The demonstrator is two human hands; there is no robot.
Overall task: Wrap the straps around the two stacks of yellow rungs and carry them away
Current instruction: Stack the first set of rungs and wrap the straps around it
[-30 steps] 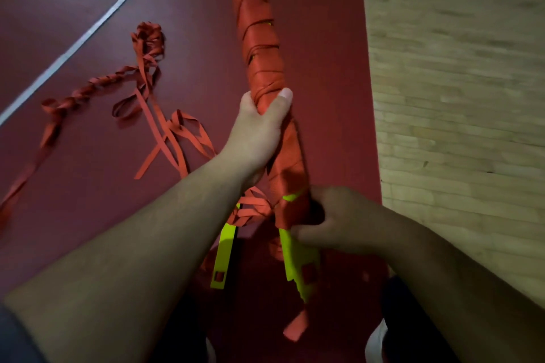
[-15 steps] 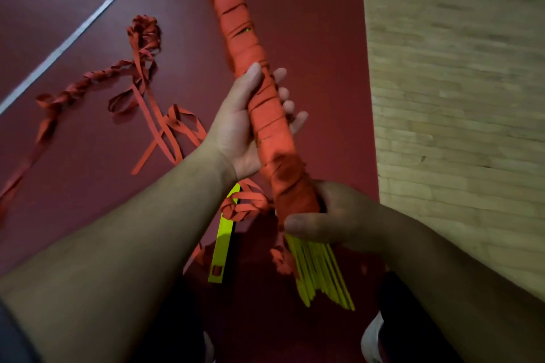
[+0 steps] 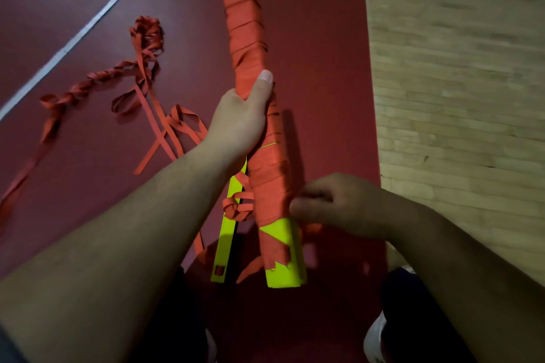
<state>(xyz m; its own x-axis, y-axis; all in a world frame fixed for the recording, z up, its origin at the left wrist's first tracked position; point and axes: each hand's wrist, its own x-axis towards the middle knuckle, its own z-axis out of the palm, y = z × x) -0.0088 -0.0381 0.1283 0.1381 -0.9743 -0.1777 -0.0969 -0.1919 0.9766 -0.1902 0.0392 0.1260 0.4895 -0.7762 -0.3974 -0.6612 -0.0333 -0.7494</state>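
Red court flooring (image 3: 318, 68) lay under the wrapped stack (image 3: 244, 38) of yellow rungs, bound in orange strap almost end to end. The left hand (image 3: 239, 124) gripped its middle. The right hand (image 3: 333, 206) curled at the lower wraps, its grip unclear. The second stack (image 3: 225, 244) lay beneath with its loose strap (image 3: 141, 91) trailing, so I judged its wrapping and the carrying were left.

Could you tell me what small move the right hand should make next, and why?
Probably pull the strap taut and pass it round the rungs' near end: left hand grips the wrapped middle, right hand seems to pinch strap there, and bare yellow shows.
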